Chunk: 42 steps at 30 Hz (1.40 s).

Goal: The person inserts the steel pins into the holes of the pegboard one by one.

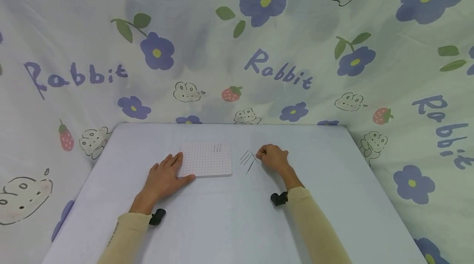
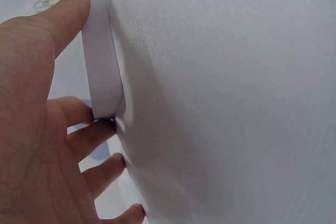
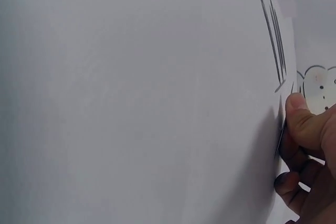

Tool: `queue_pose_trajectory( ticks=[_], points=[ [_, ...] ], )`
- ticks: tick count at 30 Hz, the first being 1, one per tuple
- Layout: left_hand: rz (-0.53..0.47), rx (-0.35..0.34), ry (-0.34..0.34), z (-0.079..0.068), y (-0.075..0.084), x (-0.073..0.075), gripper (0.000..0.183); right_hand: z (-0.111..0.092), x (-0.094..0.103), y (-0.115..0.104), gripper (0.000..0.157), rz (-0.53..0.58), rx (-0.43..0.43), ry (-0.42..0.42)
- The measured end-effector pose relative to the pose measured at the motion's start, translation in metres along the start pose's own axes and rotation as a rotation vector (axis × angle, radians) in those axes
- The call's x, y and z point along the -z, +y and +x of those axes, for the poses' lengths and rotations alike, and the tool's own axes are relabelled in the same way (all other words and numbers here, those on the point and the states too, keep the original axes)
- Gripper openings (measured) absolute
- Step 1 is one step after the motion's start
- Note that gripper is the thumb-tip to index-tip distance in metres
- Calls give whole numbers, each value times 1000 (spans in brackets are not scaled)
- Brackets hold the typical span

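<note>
A white board (image 1: 203, 163) with a grid of small holes lies on the table. Thin dark needles (image 1: 217, 147) stand near its far right corner. My left hand (image 1: 163, 179) rests at the board's near left corner, fingers spread, the thumb against the front edge and the index finger at the left side. The left wrist view shows the board's side wall (image 2: 100, 51) between them. To the right of the board, my right hand (image 1: 273, 157) pinches a thin needle (image 3: 281, 137) between thumb and fingers, close to the tabletop. Several loose needles (image 1: 245, 157) lie beside that hand.
The white-covered table (image 1: 229, 223) spreads around the board. Behind it hangs a curtain (image 1: 207, 50) with flowers and rabbits. Dark wrist cameras (image 1: 158, 216) sit on both wrists.
</note>
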State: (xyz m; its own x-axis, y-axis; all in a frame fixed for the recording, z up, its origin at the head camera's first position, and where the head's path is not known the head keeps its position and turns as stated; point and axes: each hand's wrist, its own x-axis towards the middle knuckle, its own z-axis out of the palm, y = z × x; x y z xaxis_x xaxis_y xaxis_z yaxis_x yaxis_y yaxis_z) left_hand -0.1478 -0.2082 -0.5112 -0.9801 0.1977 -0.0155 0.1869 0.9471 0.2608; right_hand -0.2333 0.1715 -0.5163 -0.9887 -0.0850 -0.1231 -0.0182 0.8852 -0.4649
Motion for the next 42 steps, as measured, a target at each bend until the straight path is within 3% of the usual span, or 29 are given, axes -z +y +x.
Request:
queue_pose_trajectory(
  ticks=[6,15,32,42],
  points=[
    [5,1,-3,0,0,1,99,1,-2,-5,16,-29,-6,29],
    [0,-1,0,0,1,3,99,6,1,-15,18,26,25,63],
    [-18,4,0,-1,1,1,98,10,0,-62,18,261,278,86],
    [-13,7,7,-1,1,1,98,12,-11,-79,11,213,331,143]
  ],
)
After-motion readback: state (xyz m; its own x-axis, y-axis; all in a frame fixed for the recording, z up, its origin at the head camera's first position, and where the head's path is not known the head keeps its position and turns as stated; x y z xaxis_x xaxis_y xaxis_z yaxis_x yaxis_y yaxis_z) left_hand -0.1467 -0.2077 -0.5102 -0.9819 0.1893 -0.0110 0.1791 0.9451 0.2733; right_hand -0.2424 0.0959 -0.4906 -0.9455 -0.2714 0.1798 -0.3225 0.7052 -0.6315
